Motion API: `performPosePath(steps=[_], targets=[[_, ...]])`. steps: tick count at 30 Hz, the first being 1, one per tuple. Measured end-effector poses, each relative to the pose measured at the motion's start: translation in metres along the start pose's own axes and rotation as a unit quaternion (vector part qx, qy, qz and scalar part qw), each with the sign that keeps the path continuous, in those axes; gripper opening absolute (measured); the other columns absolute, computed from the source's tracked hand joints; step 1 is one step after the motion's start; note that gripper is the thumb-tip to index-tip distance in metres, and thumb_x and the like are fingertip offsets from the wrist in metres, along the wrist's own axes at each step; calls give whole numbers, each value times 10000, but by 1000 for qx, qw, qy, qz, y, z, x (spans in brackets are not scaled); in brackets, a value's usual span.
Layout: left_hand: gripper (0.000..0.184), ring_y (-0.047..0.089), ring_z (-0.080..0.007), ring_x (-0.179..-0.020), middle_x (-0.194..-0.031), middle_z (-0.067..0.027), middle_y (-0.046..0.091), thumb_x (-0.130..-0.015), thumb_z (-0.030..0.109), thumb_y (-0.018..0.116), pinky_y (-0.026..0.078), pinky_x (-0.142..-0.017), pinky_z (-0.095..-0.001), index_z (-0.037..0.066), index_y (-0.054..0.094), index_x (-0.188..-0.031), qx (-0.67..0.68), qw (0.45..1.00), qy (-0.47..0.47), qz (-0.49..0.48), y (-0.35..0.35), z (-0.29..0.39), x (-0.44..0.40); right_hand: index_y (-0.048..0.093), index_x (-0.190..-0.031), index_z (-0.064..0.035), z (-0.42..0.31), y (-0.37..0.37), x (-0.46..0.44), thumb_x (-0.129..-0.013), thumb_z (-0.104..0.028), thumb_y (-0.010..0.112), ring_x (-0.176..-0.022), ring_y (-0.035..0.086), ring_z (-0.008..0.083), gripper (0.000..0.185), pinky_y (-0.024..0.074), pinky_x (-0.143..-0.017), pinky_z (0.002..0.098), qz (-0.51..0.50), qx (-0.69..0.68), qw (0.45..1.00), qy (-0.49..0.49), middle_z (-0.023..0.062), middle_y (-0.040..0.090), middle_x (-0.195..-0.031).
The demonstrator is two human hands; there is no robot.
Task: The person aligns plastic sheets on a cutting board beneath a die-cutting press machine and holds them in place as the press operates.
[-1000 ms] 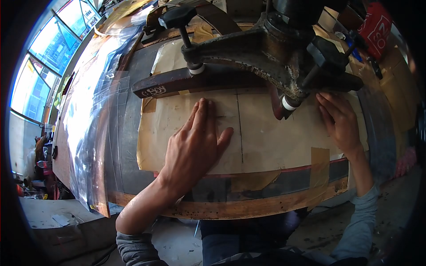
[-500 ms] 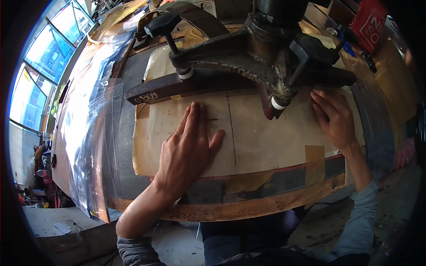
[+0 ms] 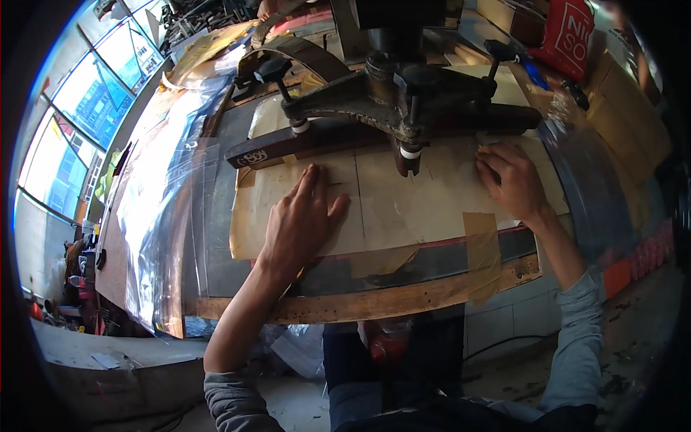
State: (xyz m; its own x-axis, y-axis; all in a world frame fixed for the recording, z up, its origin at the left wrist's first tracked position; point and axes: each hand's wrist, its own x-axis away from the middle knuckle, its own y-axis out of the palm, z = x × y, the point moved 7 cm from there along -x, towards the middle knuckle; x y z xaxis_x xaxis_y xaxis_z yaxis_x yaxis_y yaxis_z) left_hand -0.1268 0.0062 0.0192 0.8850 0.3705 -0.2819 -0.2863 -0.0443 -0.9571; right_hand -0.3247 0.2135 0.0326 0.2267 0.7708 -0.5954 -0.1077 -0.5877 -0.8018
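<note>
A cream sheet (image 3: 389, 216) with a dark vertical line lies on the dark board under a black metal clamp frame (image 3: 345, 108). My left hand (image 3: 299, 219) rests on its left part, palm down, fingers stretched out and thumb apart, holding nothing. On the right part of the sheet is my right hand (image 3: 511, 180), its fingers bent near the dark bar (image 3: 324, 140) of the frame; whether it holds anything is hidden. Brown tape (image 3: 481, 248) crosses the front edge of the board.
Clear plastic sheets (image 3: 162, 216) cover the left side of the table. A red bag (image 3: 565, 36) and a blue-handled tool (image 3: 533, 70) are at the back right. The wooden table edge (image 3: 403, 297) runs in front. Part of another person's hand (image 3: 268, 9) shows at the top.
The camera view has shifted, with the clamp frame now further left and up. My right hand's fingers are more bent than before. My left hand stays flat on the sheet.
</note>
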Motion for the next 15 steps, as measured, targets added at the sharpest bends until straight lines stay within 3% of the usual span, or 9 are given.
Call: performPosePath(steps=[3, 4, 6, 10, 13, 15], targets=[[551, 664, -420, -923, -1339, -225, 526, -938, 371, 567, 553, -820, -460, -61, 520, -1276, 42, 999, 11, -11, -3, -4, 4, 684, -1041, 12, 1, 3, 2, -864, -150, 650, -990, 620, 313, 242, 486, -904, 391, -70, -7, 998, 1, 137, 661, -1095], [590, 630, -428, -1026, -1377, -245, 480, -948, 406, 543, 528, -878, -469, -58, 488, -1309, 42, 997, 67, 7, -11, 3, 15, 662, -1095, 6, -4, -1, 4, -886, -196, 627, -1031, 607, 320, 293, 474, -926, 394, -107, 2, 994, 18, 146, 641, -1147], [596, 565, -417, -1146, -1404, -256, 444, -955, 409, 531, 479, -957, -475, -52, 473, -1327, 33, 997, 66, 7, -26, 21, 43, 620, -1203, -5, -29, -14, 18, -929, -289, 582, -1112, 581, 333, 397, 449, -971, 400, -180, 20, 982, 55, 163, 601, -1250], [564, 379, -350, -1368, -1425, -246, 424, -957, 377, 532, 277, -1137, -488, -10, 459, -1361, 60, 997, 42, 18, -28, 73, 106, 573, -1252, -21, -120, -33, 57, -955, -422, 507, -1199, 530, 284, 503, 409, -997, 446, -115, 33, 992, 26, 155, 551, -1318], [469, 426, -265, -1349, -1433, -152, 462, -968, 347, 486, 234, -1147, -452, 79, 515, -1352, 50, 991, -23, 122, -13, 86, 128, 614, -1218, -43, -145, -28, 70, -976, -448, 447, -1172, 556, 253, 500, 413, -967, 431, 6, 67, 996, 52, 129, 584, -1289], [432, 548, -176, -1221, -1332, -68, 580, -995, 367, 377, 293, -1073, -369, 124, 614, -1264, -5, 974, -44, 224, -10, 87, 132, 655, -1164, -57, -148, -22, 82, -988, -427, 408, -1109, 597, 229, 478, 420, -927, 400, 100, 82, 989, 71, 104, 631, -1225]])
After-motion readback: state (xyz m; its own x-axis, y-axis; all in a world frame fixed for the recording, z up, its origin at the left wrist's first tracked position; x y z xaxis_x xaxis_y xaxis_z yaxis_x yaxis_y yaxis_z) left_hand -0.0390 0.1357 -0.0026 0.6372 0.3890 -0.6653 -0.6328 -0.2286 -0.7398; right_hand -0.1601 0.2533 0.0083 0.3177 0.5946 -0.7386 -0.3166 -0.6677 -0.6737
